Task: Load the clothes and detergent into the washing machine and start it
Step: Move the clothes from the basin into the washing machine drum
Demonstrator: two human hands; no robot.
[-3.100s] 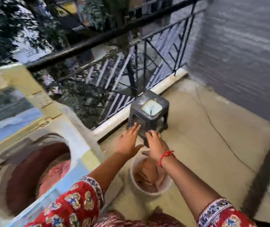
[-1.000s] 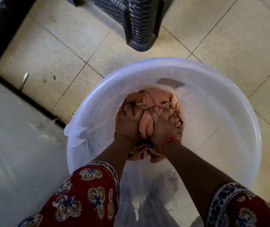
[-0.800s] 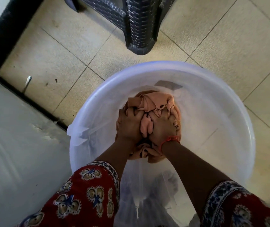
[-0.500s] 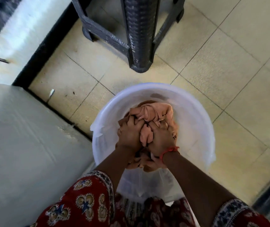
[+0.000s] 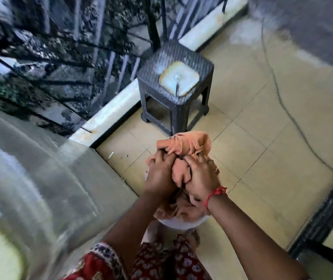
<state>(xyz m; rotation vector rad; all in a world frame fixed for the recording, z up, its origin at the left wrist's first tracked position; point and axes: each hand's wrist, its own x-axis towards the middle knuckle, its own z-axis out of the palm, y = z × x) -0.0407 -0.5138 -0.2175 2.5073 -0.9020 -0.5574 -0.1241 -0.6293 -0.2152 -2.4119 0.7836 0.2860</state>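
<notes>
A pale yellow tiled floor (image 5: 278,126) carries a dark woven-pattern plastic stool (image 5: 174,85), a small white scrap (image 5: 111,155) near the kerb, and a mostly hidden white plastic tub (image 5: 181,221).

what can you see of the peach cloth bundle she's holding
The peach cloth bundle is soft, crumpled fabric, bunched into a wad with twisted folds at its top. The left hand and right hand grip it from either side, fingers dug into the folds, a lump bulging between them. Its lower part hangs under the wrists, just above the white tub. It is held over the tiled floor, with the washing machine to the left.
</notes>
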